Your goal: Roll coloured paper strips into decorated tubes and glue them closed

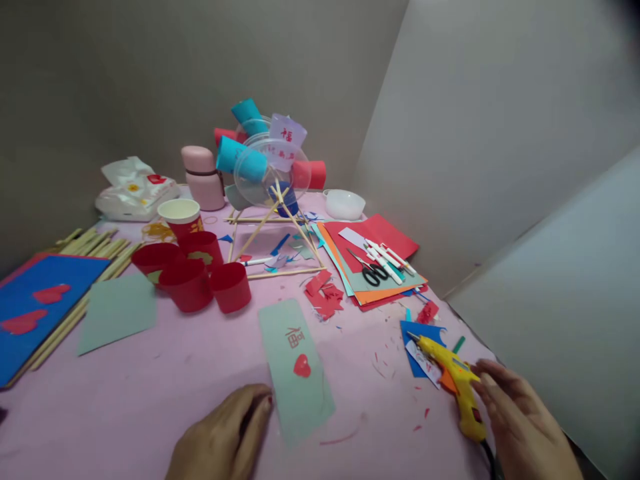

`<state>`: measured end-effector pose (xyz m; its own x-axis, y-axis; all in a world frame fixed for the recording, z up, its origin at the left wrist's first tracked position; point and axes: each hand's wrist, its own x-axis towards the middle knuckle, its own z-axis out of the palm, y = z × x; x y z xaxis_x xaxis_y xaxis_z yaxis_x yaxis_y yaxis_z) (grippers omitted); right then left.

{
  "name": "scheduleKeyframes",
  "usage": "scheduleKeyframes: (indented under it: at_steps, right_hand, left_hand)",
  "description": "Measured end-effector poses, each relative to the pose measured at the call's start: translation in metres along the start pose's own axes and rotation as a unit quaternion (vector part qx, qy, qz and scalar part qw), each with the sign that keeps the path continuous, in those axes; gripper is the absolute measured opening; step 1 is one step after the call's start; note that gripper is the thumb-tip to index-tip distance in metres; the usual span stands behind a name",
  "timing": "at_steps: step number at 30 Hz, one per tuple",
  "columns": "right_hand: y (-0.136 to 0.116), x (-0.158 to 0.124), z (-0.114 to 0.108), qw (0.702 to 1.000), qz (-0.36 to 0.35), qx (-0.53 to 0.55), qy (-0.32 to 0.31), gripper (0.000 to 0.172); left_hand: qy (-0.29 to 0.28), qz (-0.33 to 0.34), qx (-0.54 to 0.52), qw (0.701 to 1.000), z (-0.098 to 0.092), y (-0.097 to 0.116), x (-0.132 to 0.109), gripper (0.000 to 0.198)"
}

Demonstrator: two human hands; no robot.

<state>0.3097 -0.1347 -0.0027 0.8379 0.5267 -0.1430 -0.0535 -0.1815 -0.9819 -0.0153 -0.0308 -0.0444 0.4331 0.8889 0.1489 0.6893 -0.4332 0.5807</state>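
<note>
My left hand (223, 433) rests on the table, thumb and fingers pressed together beside the left edge of a pale green paper strip (280, 393). A tiny red spot shows at its fingertips; I cannot make out what it is. The strip bears a red written character and a red paper heart (302, 365). At the right, my right hand (520, 420) has its fingers stretched out against the side of a yellow glue gun (457, 373), not wrapped round it. The glue gun lies over a blue paper piece (413, 367), its nozzle pointing away to the left.
Red paper rings (185, 287) stand left of centre near a paper cup (180, 217). Behind is a stick frame (257, 230) with blue and red cups. Scissors (373, 275) and pens lie on stacked paper (360, 293). Blue paper (30, 340) covers sticks at left.
</note>
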Motion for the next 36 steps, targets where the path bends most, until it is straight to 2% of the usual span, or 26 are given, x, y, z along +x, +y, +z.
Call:
scheduleKeyframes:
  at_steps: [1,2,4,5,6,7,10,12,14,16,18,21,23,25,28,31,33,34,36]
  right_hand:
    - [-0.004,-0.005,0.009,0.997,-0.028,-0.051,-0.046,0.029]
    - [-0.007,-0.010,0.021,0.986,-0.047,-0.098,-0.128,0.022]
    - [-0.013,-0.018,0.050,0.930,-0.080,-0.186,-0.307,0.018]
    - [-0.015,-0.021,0.066,0.899,-0.114,-0.221,-0.360,0.020]
    - [-0.016,-0.021,0.083,0.868,-0.184,-0.253,-0.386,0.021]
    - [-0.016,-0.021,0.100,0.840,-0.254,-0.279,-0.391,0.023]
    - [-0.015,-0.017,0.140,0.826,-0.311,-0.272,-0.383,0.021]
    - [-0.012,-0.015,0.156,0.824,-0.339,-0.256,-0.375,0.022]
    - [-0.008,-0.016,0.163,0.821,-0.365,-0.235,-0.371,0.024]
    - [-0.002,-0.016,0.164,0.815,-0.391,-0.213,-0.372,0.027]
    - [0.003,-0.014,0.161,0.806,-0.418,-0.193,-0.372,0.033]
    - [0.008,-0.009,0.158,0.793,-0.454,-0.169,-0.369,0.046]
    - [0.008,-0.007,0.157,0.792,-0.476,-0.135,-0.357,0.051]
    - [0.004,-0.008,0.158,0.797,-0.487,-0.094,-0.344,0.052]
    - [-0.004,-0.014,0.158,0.800,-0.472,-0.073,-0.363,0.036]
    - [-0.006,-0.021,0.156,0.798,-0.438,-0.078,-0.406,0.027]
    - [-0.002,-0.023,0.155,0.819,-0.399,-0.066,-0.406,0.024]
    - [0.001,-0.023,0.155,0.837,-0.382,-0.052,-0.389,0.026]
    - [0.007,-0.023,0.155,0.862,-0.377,-0.021,-0.338,0.047]
  left_hand:
    - [-0.020,-0.026,0.003,0.999,-0.002,0.003,0.000,0.022]
    - [-0.040,-0.048,0.005,0.998,-0.004,0.005,0.001,0.024]
    - [-0.068,-0.080,0.002,0.995,-0.007,0.010,0.004,0.029]
    - [-0.074,-0.088,-0.003,0.993,-0.009,0.012,0.005,0.030]
    - [-0.078,-0.095,-0.011,0.992,-0.011,0.015,0.007,0.031]
    - [-0.080,-0.101,-0.017,0.992,-0.013,0.017,0.009,0.031]
    - [-0.077,-0.126,-0.022,0.989,-0.016,0.025,0.015,0.028]
    - [-0.073,-0.147,-0.023,0.986,-0.015,0.028,0.018,0.025]
    - [-0.065,-0.165,-0.038,0.983,-0.011,0.030,0.020,0.022]
    - [-0.065,-0.172,-0.106,0.977,-0.008,0.029,0.021,0.020]
    - [-0.077,-0.162,-0.232,0.956,-0.007,0.028,0.021,0.018]
    - [-0.112,-0.128,-0.430,0.887,-0.015,0.027,0.021,0.018]
    - [-0.145,-0.117,-0.504,0.844,-0.024,0.029,0.021,0.017]
    - [-0.171,-0.111,-0.534,0.820,-0.033,0.032,0.023,0.016]
    - [-0.180,-0.107,-0.554,0.806,-0.036,0.037,0.027,0.017]
    - [-0.188,-0.118,-0.574,0.788,-0.028,0.039,0.027,0.020]
    - [-0.183,-0.136,-0.586,0.777,-0.018,0.039,0.025,0.023]
    - [-0.174,-0.145,-0.596,0.770,-0.013,0.038,0.023,0.025]
    - [-0.149,-0.163,-0.626,0.748,-0.004,0.037,0.020,0.027]
